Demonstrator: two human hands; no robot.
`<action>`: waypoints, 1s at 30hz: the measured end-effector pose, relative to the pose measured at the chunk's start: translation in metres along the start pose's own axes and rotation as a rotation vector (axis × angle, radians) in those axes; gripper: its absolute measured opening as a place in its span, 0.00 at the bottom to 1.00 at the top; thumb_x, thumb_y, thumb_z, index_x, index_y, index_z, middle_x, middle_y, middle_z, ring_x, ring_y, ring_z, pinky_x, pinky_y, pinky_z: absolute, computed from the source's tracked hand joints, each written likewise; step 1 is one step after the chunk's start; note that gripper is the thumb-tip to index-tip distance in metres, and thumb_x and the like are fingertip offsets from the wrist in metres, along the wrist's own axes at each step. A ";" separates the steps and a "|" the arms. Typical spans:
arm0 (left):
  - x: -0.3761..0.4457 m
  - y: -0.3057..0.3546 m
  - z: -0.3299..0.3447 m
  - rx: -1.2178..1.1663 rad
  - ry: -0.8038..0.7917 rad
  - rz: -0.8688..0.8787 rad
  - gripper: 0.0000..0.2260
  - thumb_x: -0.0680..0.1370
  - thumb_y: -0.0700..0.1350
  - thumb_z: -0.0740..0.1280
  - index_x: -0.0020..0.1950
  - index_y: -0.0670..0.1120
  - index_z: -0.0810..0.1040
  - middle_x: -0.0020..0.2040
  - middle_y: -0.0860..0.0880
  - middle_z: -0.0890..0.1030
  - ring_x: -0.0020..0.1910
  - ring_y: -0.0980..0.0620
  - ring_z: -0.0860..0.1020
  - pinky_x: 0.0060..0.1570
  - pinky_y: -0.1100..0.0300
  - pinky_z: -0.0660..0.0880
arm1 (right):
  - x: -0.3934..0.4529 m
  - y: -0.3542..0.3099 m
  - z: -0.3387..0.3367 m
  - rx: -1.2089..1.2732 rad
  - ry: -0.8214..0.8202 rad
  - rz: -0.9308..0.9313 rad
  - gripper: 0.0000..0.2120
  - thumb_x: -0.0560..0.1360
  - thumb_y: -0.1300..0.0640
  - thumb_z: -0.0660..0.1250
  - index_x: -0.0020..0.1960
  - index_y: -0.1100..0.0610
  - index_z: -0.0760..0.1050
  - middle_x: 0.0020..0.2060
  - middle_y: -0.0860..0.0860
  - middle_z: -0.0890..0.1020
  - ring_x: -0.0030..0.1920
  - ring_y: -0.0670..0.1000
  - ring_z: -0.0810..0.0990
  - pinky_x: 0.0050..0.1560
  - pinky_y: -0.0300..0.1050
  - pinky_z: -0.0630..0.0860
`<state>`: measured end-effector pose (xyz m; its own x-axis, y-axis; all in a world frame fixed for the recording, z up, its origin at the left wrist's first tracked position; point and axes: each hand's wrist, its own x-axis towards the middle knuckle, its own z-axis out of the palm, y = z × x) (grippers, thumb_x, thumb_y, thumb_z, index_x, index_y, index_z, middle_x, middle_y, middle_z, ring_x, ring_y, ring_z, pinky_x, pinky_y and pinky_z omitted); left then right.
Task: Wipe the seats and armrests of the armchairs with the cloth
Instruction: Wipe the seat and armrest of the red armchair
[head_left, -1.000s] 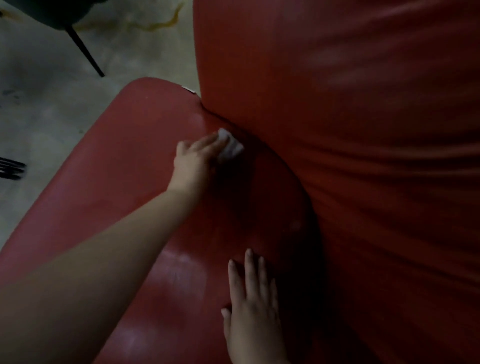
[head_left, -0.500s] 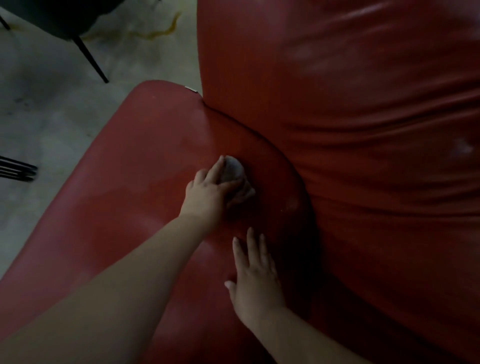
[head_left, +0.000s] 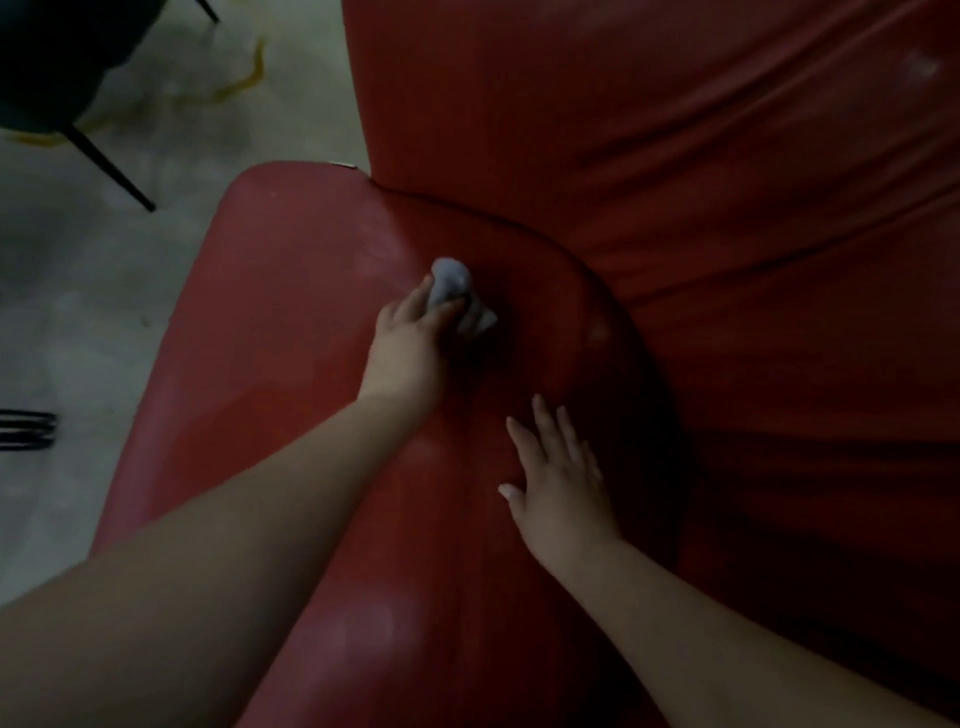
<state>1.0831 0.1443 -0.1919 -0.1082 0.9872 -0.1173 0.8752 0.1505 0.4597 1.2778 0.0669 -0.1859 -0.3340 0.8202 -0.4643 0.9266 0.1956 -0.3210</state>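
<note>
A plain glossy red armchair (head_left: 291, 322), a pale grey-white cloth (head_left: 451, 283), and a mottled grey floor (head_left: 78, 291).

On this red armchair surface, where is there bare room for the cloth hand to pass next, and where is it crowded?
Bare red surface lies left of the left hand, out to the edge by the floor, and near the rounded far corner below the backrest. It is crowded around the cloth and toward the right hand, resting flat beside the dark crease.
</note>
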 end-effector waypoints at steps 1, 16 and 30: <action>0.006 -0.001 0.000 0.009 -0.016 -0.022 0.20 0.81 0.41 0.62 0.73 0.48 0.69 0.77 0.42 0.61 0.74 0.40 0.60 0.71 0.56 0.54 | -0.003 0.000 0.003 0.012 0.018 0.011 0.33 0.79 0.46 0.58 0.77 0.45 0.43 0.76 0.47 0.35 0.76 0.49 0.34 0.73 0.49 0.38; 0.070 0.082 0.068 -0.125 -0.231 0.061 0.21 0.83 0.44 0.56 0.77 0.49 0.61 0.79 0.44 0.55 0.77 0.45 0.53 0.75 0.56 0.48 | -0.016 -0.012 0.038 0.148 0.187 0.127 0.33 0.78 0.49 0.59 0.77 0.44 0.46 0.76 0.47 0.36 0.75 0.50 0.34 0.73 0.51 0.37; 0.083 0.110 0.076 0.024 -0.420 0.131 0.24 0.82 0.55 0.58 0.77 0.50 0.61 0.79 0.47 0.57 0.77 0.49 0.53 0.75 0.57 0.51 | -0.017 -0.016 0.039 0.166 0.172 0.130 0.35 0.77 0.50 0.63 0.78 0.46 0.48 0.77 0.50 0.39 0.76 0.56 0.40 0.74 0.57 0.47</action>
<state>1.2059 0.2391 -0.2176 0.2011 0.8901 -0.4089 0.8802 0.0190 0.4743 1.2616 0.0289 -0.2050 -0.1667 0.9149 -0.3676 0.9140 0.0035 -0.4057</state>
